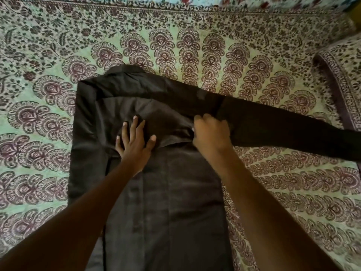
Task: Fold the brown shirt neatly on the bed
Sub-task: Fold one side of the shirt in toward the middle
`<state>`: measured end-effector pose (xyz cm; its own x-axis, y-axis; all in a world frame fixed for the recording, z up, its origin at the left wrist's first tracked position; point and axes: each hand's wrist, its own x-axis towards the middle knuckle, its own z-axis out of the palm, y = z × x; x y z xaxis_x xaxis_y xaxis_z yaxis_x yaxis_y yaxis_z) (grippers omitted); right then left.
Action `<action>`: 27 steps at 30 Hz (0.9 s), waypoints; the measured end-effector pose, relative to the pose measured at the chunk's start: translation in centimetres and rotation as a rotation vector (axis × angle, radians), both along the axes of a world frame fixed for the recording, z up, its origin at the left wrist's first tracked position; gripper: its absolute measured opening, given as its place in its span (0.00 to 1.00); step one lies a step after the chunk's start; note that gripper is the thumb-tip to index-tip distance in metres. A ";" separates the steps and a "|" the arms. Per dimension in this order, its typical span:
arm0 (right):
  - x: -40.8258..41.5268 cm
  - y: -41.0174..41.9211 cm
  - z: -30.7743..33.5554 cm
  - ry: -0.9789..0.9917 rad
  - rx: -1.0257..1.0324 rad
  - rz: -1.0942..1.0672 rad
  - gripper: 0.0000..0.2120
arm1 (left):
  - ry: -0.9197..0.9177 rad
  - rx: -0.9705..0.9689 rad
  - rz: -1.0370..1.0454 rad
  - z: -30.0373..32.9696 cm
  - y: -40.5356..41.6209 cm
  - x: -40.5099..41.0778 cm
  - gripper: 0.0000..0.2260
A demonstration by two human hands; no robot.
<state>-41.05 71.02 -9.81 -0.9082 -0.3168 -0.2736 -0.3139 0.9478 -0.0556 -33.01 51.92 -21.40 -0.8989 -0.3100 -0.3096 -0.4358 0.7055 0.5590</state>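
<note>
left of the left hand: the brown shirt [148, 192] lies spread on the bed [48, 45], on its patterned cover; the side panel there is already turned in over the body and lies flat, its outer edge a straight line.
left hand: the left hand [134, 139] lies flat on the shirt's upper middle, fingers spread and straight, pressing the cloth down; it grips nothing.
between the hands: the turned-in upper panel shows a few soft creases, not yet smoothed out.
right hand: the right hand [212, 133] is curled, knuckles up, pinching a fold of cloth where the long sleeve [283, 130] meets the body; its fingertips are hidden under the cloth, so exactly how much it holds i cannot tell.
right of the right hand: the long sleeve runs out straight across the bed, away from the body, still unfolded.
toward the person from both hands: the lower body of the shirt lies long and flat, with a button strip visible; no crosswise fold shows yet.
done so far: by my reading, one side is folded in, roughly a third of the job.
left to do: likely the right side and its sleeve brought in over the body, then the length folded up into a neat packet.
</note>
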 end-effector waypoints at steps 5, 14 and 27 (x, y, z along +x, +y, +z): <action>10.7 -3.4 2.2 -0.088 -0.058 0.056 0.11 | 0.416 0.322 -0.039 5.2 -1.5 2.0 0.18; 21.9 -8.7 0.2 -0.374 -0.245 0.052 0.11 | -0.063 0.217 0.075 6.2 -2.0 9.3 0.14; 12.5 -5.5 -4.7 -0.437 -0.354 -0.358 0.54 | 0.131 0.273 0.144 5.4 -4.0 15.1 0.23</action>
<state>-28.57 65.57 -14.48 -0.8030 -0.1546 -0.5755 0.1392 0.8904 -0.4334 -17.87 47.90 -15.96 -0.8895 -0.3584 -0.2836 -0.4322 0.4581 0.7768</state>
